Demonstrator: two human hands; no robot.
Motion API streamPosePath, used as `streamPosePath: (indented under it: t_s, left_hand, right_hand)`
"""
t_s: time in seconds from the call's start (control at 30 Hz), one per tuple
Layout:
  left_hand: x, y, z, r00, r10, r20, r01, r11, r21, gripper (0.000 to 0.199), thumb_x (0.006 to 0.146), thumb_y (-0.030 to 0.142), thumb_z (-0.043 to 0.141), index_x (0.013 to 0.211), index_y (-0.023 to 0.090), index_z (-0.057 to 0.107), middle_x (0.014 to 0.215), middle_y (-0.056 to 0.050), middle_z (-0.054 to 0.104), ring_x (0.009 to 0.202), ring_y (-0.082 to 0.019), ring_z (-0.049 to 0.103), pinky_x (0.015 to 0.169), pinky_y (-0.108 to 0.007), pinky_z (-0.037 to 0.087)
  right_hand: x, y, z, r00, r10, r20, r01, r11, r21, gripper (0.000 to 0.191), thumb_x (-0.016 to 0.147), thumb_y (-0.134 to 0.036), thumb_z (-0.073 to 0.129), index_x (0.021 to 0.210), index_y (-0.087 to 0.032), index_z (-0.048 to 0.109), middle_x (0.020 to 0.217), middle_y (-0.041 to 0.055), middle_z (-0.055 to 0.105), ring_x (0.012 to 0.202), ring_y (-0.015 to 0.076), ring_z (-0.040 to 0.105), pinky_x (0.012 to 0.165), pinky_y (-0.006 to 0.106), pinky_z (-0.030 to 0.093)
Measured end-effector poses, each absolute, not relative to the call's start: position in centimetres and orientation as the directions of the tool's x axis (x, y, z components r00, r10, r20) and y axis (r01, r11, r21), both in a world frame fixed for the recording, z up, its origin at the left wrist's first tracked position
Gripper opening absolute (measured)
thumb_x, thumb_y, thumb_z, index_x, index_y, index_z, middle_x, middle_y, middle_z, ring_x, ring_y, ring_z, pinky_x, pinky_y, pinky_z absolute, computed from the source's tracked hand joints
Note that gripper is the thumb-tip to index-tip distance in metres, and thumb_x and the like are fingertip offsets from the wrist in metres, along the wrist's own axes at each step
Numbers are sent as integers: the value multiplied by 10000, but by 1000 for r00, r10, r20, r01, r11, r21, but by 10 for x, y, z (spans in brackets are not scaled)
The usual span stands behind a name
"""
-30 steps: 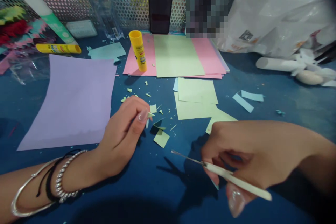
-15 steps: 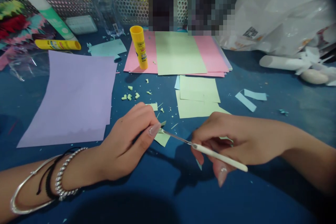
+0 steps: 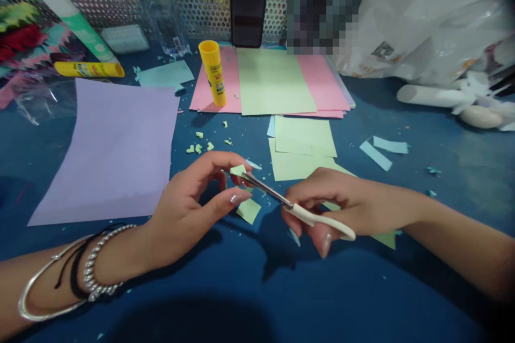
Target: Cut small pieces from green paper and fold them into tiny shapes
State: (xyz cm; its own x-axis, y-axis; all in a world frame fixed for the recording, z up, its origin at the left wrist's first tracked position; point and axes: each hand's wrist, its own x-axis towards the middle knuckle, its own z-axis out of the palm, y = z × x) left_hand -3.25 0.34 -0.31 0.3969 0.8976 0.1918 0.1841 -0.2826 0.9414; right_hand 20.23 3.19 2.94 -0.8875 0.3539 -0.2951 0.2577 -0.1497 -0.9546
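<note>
My right hand point(image 3: 322, 206) is closed on a pair of white-handled scissors point(image 3: 317, 218), whose metal blades point left and look closed. My left hand point(image 3: 201, 209) has its thumb apart from its curved forefinger. Between them, a small light green paper piece point(image 3: 238, 170) rests at the forefinger, by the tips of the blades. Below the left fingertips, a green scrap point(image 3: 249, 210) lies on the blue table. Several tiny green cut-outs point(image 3: 198, 148) are scattered just beyond the left hand.
A purple sheet point(image 3: 116, 144) lies at the left. A yellow glue stick point(image 3: 214, 75) stands on pink sheets point(image 3: 330, 86) at the back. Light green sheets point(image 3: 303, 136) lie at the middle, blue strips point(image 3: 376, 155) at the right. A plastic bag point(image 3: 426, 21) is behind.
The left thumb has parted from the forefinger, uncovering the small green piece. My right hand and the scissors have shifted slightly left and up, and the scissors have turned.
</note>
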Motion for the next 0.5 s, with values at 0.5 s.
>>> streamPosePath:
  t_s: [0.5]
  left_hand:
    - [-31,9,3,406,912,56,287,-185,940,106,788,256,618,874,246,678,831,14,683,828,-135,593,727,-206,489]
  right_hand:
    - [201,32,7,-931,289,-222,120,-331,-936,334,784,-410,593,817,-80,552,651,13,565,584,89,617,520,149,481]
